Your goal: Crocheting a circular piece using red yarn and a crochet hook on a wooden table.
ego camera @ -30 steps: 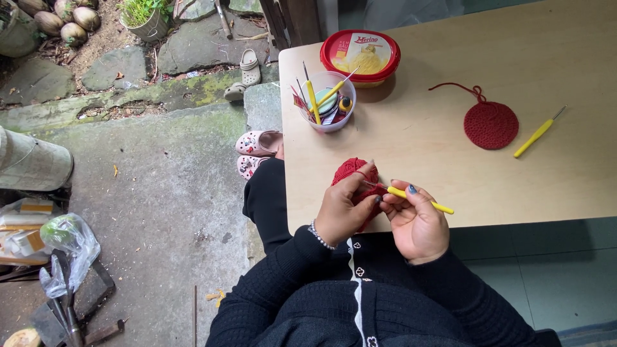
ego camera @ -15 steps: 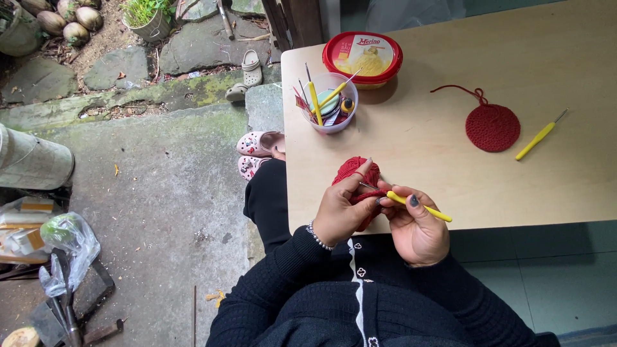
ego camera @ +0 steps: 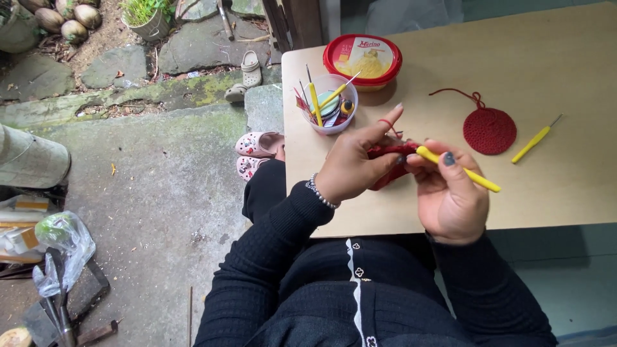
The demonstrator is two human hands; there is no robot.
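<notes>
Outdoors over mossy stone paving, a pale wooden worktop (ego camera: 565,199) carries a finished red crochet disc (ego camera: 490,131) at far right and a clear cup of hooks (ego camera: 331,103) farther left. Near its front edge the left hand (ego camera: 353,164) pinches a red crochet piece (ego camera: 389,160), red yarn looped over its raised forefinger. The right hand (ego camera: 450,196) grips a yellow crochet hook (ego camera: 457,169), long axis slanting from near right toward far left, tip at the piece.

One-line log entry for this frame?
left hand: holds red crochet piece | right hand: grips yellow hook | table: finished red circle
</notes>
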